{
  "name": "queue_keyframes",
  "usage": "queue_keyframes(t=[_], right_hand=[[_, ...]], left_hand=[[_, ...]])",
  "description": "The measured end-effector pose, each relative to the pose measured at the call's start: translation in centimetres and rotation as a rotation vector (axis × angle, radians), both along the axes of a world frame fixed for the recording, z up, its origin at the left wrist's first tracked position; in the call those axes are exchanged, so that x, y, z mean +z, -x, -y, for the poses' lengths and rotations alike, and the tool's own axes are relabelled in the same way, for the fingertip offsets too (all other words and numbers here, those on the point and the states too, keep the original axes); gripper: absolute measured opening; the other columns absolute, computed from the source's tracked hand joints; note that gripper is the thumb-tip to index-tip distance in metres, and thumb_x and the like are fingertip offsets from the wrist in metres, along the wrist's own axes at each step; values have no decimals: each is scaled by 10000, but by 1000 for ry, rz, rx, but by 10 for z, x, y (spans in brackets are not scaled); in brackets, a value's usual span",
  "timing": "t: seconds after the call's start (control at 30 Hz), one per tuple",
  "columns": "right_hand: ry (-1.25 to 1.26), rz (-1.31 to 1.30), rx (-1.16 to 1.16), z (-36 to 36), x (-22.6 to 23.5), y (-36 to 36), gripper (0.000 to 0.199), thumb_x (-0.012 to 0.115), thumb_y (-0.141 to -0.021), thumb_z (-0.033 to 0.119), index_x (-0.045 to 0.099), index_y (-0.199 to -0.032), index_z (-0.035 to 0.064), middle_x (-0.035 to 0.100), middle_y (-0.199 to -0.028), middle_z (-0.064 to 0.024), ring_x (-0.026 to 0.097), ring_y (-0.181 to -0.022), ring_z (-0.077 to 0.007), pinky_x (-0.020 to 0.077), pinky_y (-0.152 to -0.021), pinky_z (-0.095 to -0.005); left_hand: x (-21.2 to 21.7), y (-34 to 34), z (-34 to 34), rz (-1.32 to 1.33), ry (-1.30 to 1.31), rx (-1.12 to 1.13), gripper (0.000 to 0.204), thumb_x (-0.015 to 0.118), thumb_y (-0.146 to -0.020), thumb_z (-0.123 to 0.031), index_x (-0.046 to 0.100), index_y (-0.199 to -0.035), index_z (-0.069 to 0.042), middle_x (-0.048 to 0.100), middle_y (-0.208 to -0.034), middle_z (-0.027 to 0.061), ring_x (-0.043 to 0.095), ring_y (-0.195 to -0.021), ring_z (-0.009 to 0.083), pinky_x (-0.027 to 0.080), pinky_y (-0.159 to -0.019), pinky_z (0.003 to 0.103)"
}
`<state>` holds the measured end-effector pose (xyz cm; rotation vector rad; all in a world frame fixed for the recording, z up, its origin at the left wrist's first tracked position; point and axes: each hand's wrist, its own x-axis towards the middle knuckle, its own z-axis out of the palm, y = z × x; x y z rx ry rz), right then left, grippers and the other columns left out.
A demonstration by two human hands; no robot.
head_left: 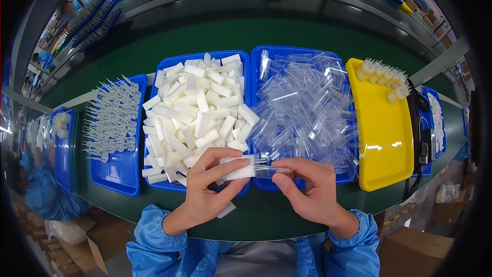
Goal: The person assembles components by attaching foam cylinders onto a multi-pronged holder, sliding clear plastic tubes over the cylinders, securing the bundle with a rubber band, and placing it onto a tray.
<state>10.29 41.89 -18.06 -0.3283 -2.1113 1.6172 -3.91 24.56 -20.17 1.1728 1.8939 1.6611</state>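
Observation:
My left hand (207,184) grips a white foam block (240,168) held level over the near rim of the middle blue tray (169,61). My right hand (307,190) pinches a thin clear plastic tube (269,169) whose end meets the block. Both hands hover just above the dark green table (256,215). The middle tray is heaped with several white foam blocks (197,107). The blue tray (259,56) to its right holds a pile of clear plastic tubes (307,102).
A blue tray (123,177) at the left carries rows of clear pointed parts (110,118). A yellow tray (384,138) at the right has several finished pieces (384,77) at its far end. One loose foam block (226,210) lies on the table. Cardboard boxes (410,249) stand below.

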Motion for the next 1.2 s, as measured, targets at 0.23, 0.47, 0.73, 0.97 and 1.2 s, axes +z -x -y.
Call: queue_keyframes(t=[0.23, 0.47, 0.73, 0.97, 1.2], right_hand=[[118, 104, -5, -1, -4, -1, 200, 730, -890, 31, 709, -1081, -27, 717, -794, -101, 643, -642, -79, 502, -578, -222], [395, 132, 31, -3, -4, -1, 225, 702, -926, 39, 692, -1141, -28, 706, -828, -65, 614, -648, -59, 490, -565, -209], [418, 184, 148, -3, -6, -1, 245, 650, -961, 20, 653, -1195, -51, 713, -934, -117, 612, -690, -79, 496, -595, -209], [125, 113, -46, -2, -11, 1, 270, 717, -911, 26, 649, -1168, -20, 710, -868, -63, 605, -671, -46, 483, -582, -215], [409, 75, -69, -9, -4, -1, 264, 693, -922, -10, 641, -1180, -34, 711, -904, -74, 603, -684, -54, 478, -589, -203]], left_hand=[[0, -1, 1, -45, -3, 5, 342, 753, -822, 34, 738, -1156, -41, 614, -1209, 130, 671, -966, 198, 538, -778, 276], [-2, 1, 2, -71, 29, -10, 338, 764, -809, 27, 752, -1137, -53, 617, -1207, 124, 646, -890, 175, 511, -708, 265], [-2, 1, 4, -90, 45, -20, 357, 775, -803, 16, 752, -1151, -62, 621, -1218, 117, 609, -842, 144, 487, -663, 243], [-2, 5, 1, -149, 9, -10, 445, 770, -815, 12, 691, -1249, -50, 606, -1236, 133, 648, -999, 199, 532, -745, 262], [10, 14, 5, 613, -126, -154, 477, 619, -1003, -223, 500, -1400, 14, 574, -1302, 171, 616, -1100, 221, 577, -805, 313]])
